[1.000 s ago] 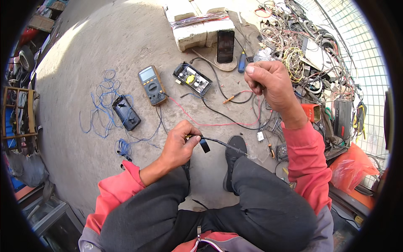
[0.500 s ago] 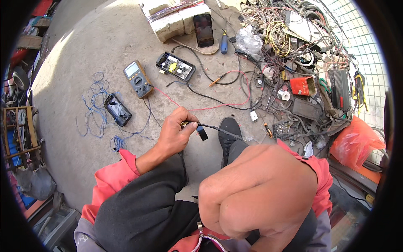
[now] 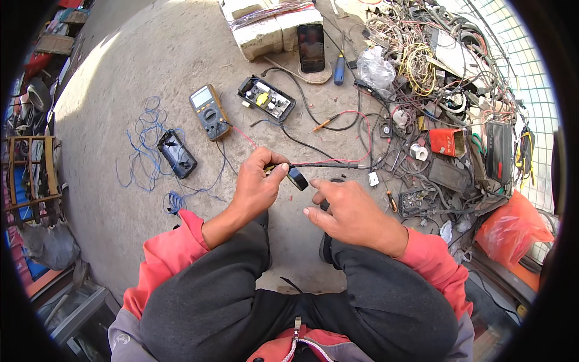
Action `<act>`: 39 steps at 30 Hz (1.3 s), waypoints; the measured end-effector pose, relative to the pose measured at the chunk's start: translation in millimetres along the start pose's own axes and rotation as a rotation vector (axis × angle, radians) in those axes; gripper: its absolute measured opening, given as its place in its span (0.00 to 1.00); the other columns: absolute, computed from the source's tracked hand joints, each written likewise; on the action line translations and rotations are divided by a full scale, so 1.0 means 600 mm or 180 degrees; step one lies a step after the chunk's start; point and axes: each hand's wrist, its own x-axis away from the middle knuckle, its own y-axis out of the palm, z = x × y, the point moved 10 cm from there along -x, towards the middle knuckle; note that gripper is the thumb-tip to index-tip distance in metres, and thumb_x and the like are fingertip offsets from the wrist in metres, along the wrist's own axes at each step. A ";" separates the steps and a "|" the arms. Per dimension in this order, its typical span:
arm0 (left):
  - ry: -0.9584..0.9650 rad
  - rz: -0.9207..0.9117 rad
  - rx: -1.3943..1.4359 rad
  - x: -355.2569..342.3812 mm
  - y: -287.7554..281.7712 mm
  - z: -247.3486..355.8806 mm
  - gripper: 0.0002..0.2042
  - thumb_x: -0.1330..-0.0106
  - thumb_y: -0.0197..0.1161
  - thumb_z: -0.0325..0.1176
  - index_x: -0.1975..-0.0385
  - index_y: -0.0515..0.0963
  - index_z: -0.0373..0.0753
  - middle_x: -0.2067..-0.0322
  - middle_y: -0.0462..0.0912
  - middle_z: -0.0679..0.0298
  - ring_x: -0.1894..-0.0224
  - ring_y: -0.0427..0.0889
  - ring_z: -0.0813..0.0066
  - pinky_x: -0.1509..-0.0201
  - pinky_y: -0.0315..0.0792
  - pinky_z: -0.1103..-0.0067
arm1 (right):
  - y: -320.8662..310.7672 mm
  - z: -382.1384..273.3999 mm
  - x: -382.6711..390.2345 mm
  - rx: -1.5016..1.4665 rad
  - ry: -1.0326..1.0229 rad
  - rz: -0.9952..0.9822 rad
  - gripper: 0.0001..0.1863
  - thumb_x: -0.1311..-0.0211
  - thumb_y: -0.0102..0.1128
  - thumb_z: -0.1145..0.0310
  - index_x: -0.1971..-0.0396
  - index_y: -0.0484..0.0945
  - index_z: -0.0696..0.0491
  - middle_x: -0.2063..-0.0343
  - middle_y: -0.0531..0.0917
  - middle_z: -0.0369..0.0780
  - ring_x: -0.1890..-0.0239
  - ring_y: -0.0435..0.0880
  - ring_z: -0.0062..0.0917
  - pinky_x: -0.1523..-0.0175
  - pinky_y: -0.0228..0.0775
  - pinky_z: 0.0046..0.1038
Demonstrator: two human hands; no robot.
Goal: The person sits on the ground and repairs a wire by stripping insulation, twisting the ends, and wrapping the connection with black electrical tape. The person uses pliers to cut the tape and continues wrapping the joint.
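Note:
My left hand is closed, thumb against fingers, on a black cable that runs out to the right. From the cable, just beside the thumb, hangs a small black piece that looks like a roll of electrical tape. My right hand is just to the right of the roll, thumb and index finger apart, with nothing seen in it. Beyond my hands lie a multimeter with a red lead, an opened black case with a circuit board inside, and an empty-looking black case shell.
A heap of tangled wires and parts fills the right side. A phone leans on a white foam block; a blue-handled screwdriver lies beside it. Loose blue wire spreads at the left. A red plastic bag sits at the right.
My right hand has come down and forward from close to the camera to beside the roll. The left hand keeps its hold on the cable. The whole view has shifted slightly.

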 end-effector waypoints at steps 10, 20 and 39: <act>-0.0443 -0.0319 0.0781 0.005 0.031 -0.027 0.05 0.35 0.67 0.25 0.62 0.82 0.32 0.65 0.82 0.63 0.62 0.80 0.78 0.56 0.74 0.78 | 0.029 0.059 -0.032 -0.0384 0.0727 0.0126 0.15 0.42 0.68 0.59 0.72 0.83 0.58 0.88 0.77 0.46 0.83 0.78 0.42 0.74 0.66 0.41; 0.0122 -0.0614 -0.0282 0.003 0.039 0.008 0.08 0.36 0.69 0.29 0.61 0.86 0.33 0.69 0.85 0.59 0.63 0.84 0.70 0.58 0.76 0.74 | 0.046 0.095 -0.018 -0.0373 0.0818 0.0122 0.16 0.44 0.70 0.55 0.71 0.86 0.54 0.84 0.79 0.47 0.80 0.80 0.44 0.73 0.68 0.42; -0.0769 -0.0676 0.0376 -0.011 0.031 -0.018 0.09 0.34 0.68 0.32 0.64 0.85 0.31 0.73 0.85 0.63 0.71 0.78 0.78 0.66 0.72 0.76 | 0.026 0.085 -0.023 -0.1267 0.0803 0.0181 0.18 0.43 0.73 0.56 0.66 0.89 0.57 0.90 0.75 0.33 0.86 0.68 0.13 0.79 0.58 0.26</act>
